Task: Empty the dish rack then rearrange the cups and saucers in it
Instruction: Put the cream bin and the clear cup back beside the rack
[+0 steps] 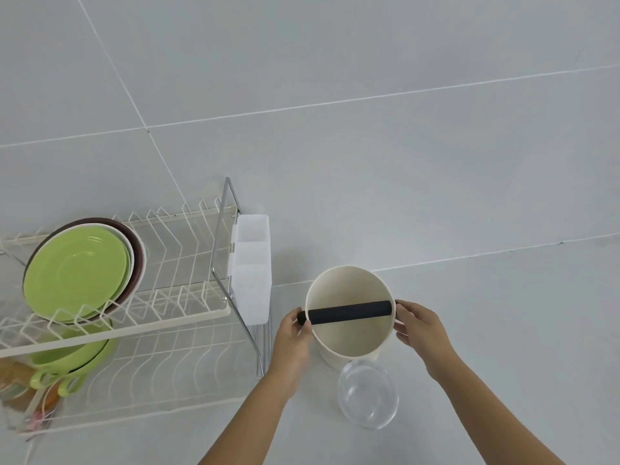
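The dish rack (141,317) runs off the left edge; blurred orange items (20,387) there are unidentifiable; green cups (70,360) partly hidden.

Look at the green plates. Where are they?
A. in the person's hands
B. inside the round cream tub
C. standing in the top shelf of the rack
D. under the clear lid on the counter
C: the green plates stand on edge between the wires of the rack, on its upper tier, left of the cream tub.
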